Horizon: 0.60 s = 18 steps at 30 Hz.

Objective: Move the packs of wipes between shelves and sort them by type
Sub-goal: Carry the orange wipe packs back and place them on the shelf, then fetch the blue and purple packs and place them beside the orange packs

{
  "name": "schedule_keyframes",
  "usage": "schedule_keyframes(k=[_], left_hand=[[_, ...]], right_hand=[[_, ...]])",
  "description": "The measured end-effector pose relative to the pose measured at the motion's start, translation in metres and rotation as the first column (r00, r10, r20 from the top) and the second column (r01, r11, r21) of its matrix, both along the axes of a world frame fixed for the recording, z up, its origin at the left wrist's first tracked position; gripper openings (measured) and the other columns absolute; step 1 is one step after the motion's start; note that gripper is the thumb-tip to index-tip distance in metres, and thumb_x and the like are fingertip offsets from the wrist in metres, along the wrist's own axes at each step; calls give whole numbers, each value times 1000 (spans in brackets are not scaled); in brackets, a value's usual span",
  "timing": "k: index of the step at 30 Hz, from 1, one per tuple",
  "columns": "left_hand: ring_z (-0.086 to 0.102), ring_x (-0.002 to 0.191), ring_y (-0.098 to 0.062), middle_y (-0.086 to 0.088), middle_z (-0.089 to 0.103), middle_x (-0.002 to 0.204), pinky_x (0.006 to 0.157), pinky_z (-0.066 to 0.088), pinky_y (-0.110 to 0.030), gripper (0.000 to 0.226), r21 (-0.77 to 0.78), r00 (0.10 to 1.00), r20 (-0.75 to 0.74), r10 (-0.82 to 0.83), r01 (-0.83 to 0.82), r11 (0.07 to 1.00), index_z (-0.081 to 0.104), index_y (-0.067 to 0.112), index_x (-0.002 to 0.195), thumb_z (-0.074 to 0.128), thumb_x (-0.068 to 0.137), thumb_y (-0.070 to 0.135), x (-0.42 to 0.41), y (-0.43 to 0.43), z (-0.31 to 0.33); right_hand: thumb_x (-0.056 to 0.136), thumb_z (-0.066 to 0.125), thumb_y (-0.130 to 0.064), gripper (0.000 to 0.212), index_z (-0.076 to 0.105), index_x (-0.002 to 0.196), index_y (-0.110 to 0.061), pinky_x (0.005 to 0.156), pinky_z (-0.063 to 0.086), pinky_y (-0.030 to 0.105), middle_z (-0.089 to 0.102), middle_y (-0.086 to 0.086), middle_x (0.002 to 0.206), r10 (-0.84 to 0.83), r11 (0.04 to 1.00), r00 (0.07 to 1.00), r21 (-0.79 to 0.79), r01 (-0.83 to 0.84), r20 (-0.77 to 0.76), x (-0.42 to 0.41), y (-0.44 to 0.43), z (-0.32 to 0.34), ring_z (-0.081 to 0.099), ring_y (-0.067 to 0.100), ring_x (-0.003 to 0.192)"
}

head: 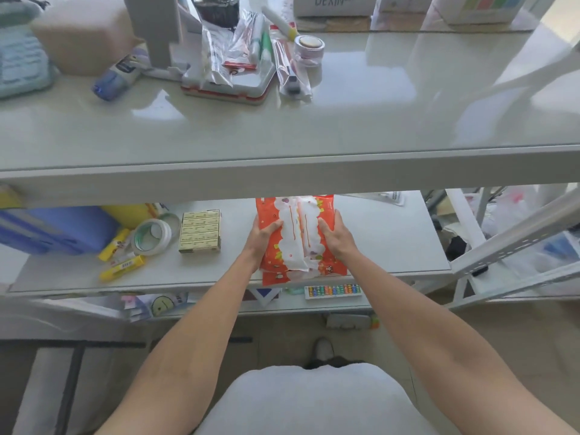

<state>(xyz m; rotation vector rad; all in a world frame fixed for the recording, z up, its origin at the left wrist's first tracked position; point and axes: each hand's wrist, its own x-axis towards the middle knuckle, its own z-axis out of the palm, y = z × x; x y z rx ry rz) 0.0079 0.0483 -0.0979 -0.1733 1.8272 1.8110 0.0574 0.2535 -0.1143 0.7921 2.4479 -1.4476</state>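
Left of the orange-and-white wipes pack (301,237) lie a tape roll (150,237) and a tan box (200,230), print unreadable. The left hand (262,235) and right hand (337,237) clamp the pack's sides on the middle shelf (392,240). Above the pack, a carton (332,4) reads "DEXIN".

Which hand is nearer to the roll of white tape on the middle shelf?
Left. The left hand holds the left side of the orange pack of wipes; the roll of tape lies further left. The right hand holds the pack's right side, farther away.
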Motion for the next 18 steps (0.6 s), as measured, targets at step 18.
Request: schedule_keyframes(k=[18], left_hand=[[66, 89, -27, -8, 71, 91, 75, 49, -34, 32, -688, 217, -68, -974, 697, 203, 71, 5, 96, 59, 85, 32, 182, 252, 10]], right_hand=[[97, 49, -18, 22, 70, 95, -11, 88, 52, 39, 72, 21, 113, -729, 678, 678, 247, 693, 97, 272, 123, 8, 65, 39, 109]])
